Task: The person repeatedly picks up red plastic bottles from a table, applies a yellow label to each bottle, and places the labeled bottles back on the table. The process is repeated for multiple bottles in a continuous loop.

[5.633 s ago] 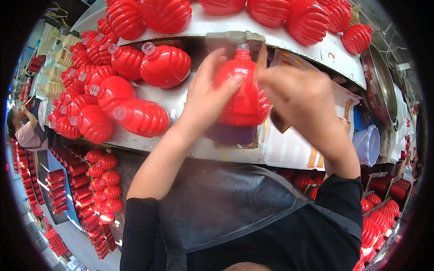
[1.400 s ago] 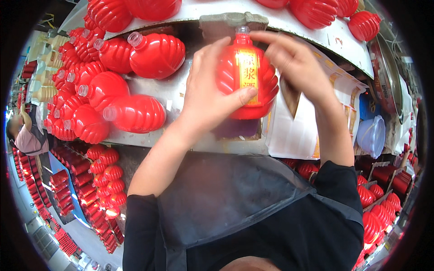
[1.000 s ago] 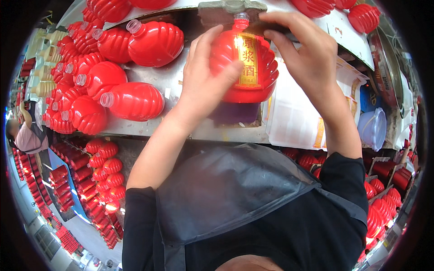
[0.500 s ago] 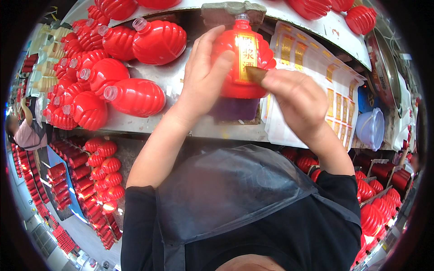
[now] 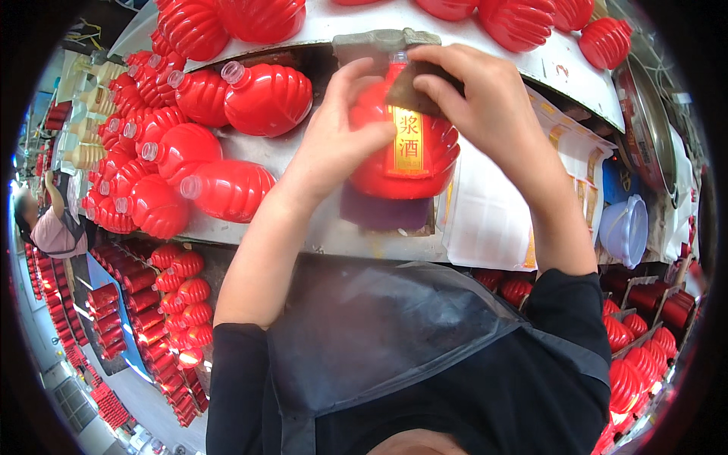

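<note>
A red ribbed bottle (image 5: pixel 443 163) with a clear neck stands in front of me against a worn grey block (image 5: pixel 379 39). My left hand (image 5: pixel 327 148) grips its left side, the thumb resting beside a yellow-and-red paper label (image 5: pixel 409 148) on the bottle's front. Between the fingers and thumb of my right hand (image 5: pixel 485 95) is a thin, dark brown flat scraper (image 5: pixel 413 92). It lies over the upper end of the label, just below the neck, and hides that part. Under the bottle is a purple pad (image 5: pixel 383 211).
White sheets of yellow labels (image 5: pixel 493 197) lie right of the bottle, partly under my right forearm. A pale blue bucket (image 5: pixel 623 231) stands farther right. Several red bottles (image 5: pixel 269 98) lie at the left; more sit on the white shelf (image 5: pixel 565 70). A person (image 5: pixel 57 224) is at far left.
My right hand has moved the scraper up the label, from its lower right to its top. The bottle appears slightly lower in view, with my left hand still on it.
</note>
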Motion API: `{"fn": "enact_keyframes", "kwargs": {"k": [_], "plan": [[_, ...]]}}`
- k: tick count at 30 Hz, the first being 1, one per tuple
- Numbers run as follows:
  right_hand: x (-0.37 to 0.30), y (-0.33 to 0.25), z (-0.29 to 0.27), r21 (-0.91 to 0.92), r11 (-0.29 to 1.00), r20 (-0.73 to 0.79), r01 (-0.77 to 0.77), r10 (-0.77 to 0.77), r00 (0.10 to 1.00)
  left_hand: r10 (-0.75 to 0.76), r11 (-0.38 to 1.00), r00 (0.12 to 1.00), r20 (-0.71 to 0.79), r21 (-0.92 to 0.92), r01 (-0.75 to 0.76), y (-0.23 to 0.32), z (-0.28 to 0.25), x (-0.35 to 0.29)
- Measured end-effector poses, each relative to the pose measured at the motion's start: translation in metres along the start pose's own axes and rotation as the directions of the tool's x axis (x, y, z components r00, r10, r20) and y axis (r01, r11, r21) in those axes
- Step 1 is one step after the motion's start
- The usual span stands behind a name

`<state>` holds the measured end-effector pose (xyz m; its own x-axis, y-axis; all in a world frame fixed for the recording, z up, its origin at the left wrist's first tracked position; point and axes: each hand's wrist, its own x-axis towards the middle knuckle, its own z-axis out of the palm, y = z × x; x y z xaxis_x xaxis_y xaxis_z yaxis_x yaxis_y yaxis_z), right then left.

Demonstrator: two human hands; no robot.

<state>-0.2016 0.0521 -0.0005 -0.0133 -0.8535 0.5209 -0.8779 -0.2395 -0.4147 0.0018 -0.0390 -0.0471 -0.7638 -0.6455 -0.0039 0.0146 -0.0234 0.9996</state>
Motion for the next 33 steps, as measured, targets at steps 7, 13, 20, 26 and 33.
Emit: {"fn": "enact_keyframes", "kwargs": {"k": [7,13,20,26,33], "plan": [[0.024,0.004,-0.010,0.195,0.977,0.089,-0.085,0.069,0.994,-0.160,0.986,0.978,0.134,-0.021,0.164,0.011,-0.009,0.029],[-0.001,-0.019,-0.019,0.021,0.996,0.029,0.082,-0.083,0.996,-0.030,0.999,0.995,0.094,0.041,0.026,0.019,0.000,0.011],[-0.016,-0.038,-0.024,-0.119,0.974,-0.098,0.193,-0.205,0.974,0.091,0.993,0.993,0.080,0.062,-0.096,0.030,0.011,-0.008],[-0.029,-0.046,-0.028,-0.211,0.951,-0.150,0.227,-0.261,0.954,0.116,0.993,0.993,0.012,0.018,-0.116,0.034,0.024,-0.016],[-0.040,-0.040,-0.039,0.664,0.666,0.023,-0.339,0.435,0.900,0.145,0.989,0.988,0.046,-0.031,-0.144,0.030,0.024,-0.025]]}}
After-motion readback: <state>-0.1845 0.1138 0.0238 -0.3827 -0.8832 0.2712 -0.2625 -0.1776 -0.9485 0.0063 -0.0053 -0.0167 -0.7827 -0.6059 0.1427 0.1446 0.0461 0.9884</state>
